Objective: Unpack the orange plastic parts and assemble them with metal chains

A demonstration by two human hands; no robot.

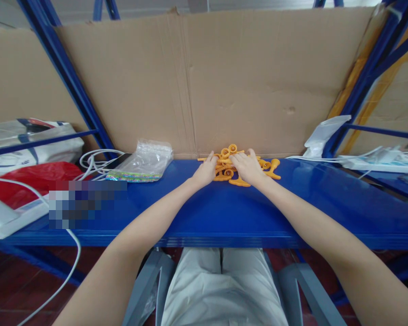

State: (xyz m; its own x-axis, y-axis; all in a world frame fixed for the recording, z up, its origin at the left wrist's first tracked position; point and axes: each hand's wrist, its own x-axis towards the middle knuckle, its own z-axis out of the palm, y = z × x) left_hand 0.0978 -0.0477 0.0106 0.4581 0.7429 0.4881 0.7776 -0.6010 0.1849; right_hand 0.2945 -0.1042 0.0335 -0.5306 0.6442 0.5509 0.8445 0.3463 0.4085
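A heap of orange plastic pieces (228, 173) lies on the blue tabletop (211, 213), close to the cardboard at the back. Some pieces have round, cup-like ends, and others show a curved crossbar like a T-handle. My left hand (206, 172) touches the heap's left side, fingers reaching forward and apart. Over the top and right of the heap rests my right hand (247, 167), its fingers spread on the pieces. Parts of the heap are hidden beneath my hands. No single piece is clearly gripped in either one.
Clear plastic bags (148, 160) lie left of the heap beside coiled white cables (100, 163). A red bag (37, 181) and a power strip (17, 222) are farther left. Cardboard (251, 81) stands behind; a white packet (324, 136) leans at the right post.
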